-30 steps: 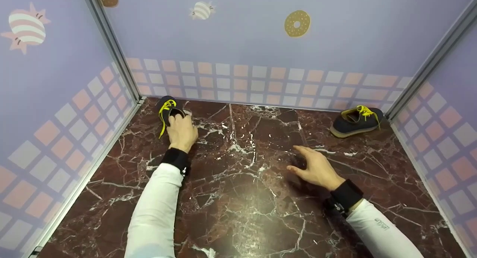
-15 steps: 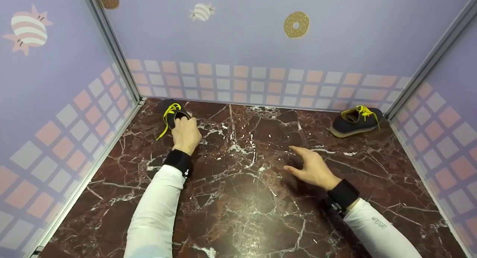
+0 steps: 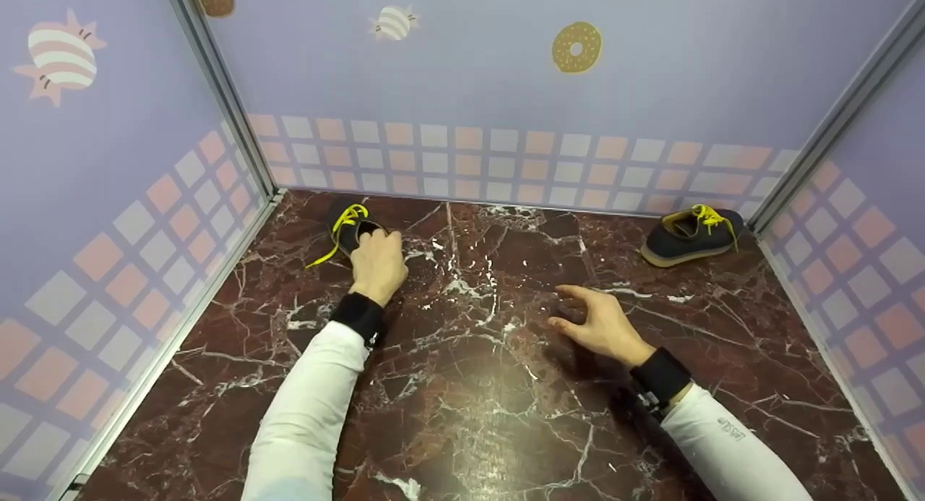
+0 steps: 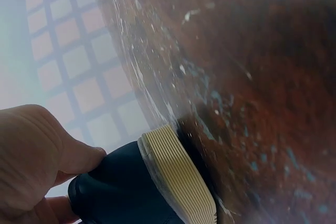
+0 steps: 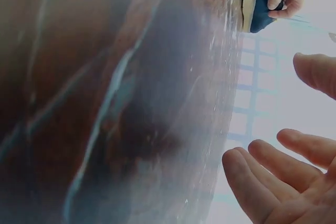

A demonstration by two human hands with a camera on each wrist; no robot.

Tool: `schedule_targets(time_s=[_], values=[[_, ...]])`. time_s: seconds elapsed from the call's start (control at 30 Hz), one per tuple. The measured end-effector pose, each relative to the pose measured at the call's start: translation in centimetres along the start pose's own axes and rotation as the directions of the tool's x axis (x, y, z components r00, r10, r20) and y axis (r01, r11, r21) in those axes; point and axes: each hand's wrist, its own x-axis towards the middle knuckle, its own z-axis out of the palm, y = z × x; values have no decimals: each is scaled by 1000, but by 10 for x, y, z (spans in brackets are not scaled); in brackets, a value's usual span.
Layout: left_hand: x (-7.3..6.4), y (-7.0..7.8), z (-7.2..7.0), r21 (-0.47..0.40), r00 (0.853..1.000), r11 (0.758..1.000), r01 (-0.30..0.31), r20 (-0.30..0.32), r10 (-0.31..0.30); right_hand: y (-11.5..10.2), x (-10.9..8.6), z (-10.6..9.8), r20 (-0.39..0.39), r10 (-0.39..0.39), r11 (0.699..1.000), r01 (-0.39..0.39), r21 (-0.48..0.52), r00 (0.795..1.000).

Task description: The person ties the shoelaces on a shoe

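My left hand (image 3: 380, 264) pinches the heel of a dark sneaker (image 3: 345, 232) with yellow laces, near the back left corner. In the left wrist view the thumb presses outside the sneaker's dark heel (image 4: 123, 184), fingers curled over the collar, above a ribbed cream sole (image 4: 180, 174). One lace end trails to the left on the floor. My right hand (image 3: 600, 326) hovers over the floor at the middle right, thumb and fingers spread apart and holding nothing. The matching sneaker (image 3: 686, 237), also with yellow laces, stands by the back right corner, away from both hands.
Lilac panel walls with pink and white squares close in the back (image 3: 477, 74), left (image 3: 94, 219) and right. Grey metal posts (image 3: 231, 103) mark the corners. The floor (image 3: 462, 385) is dark red marble-patterned and glossy, with white veins and flecks.
My left hand and the sneaker have moved right and slightly nearer, away from the corner, and the sneaker has turned a little. My right hand has shifted slightly left.
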Motion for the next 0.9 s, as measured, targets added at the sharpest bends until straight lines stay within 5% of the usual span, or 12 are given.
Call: schedule_targets(time_s=[0.63,0.9], values=[[-15,34,1,5,996,997,-83,31,83,-4,0,4,78,77,975,-92,203,994],[-28,60,4,-10,985,985,-172,18,172,-7,2,7,77,71,960,-89,265,994]])
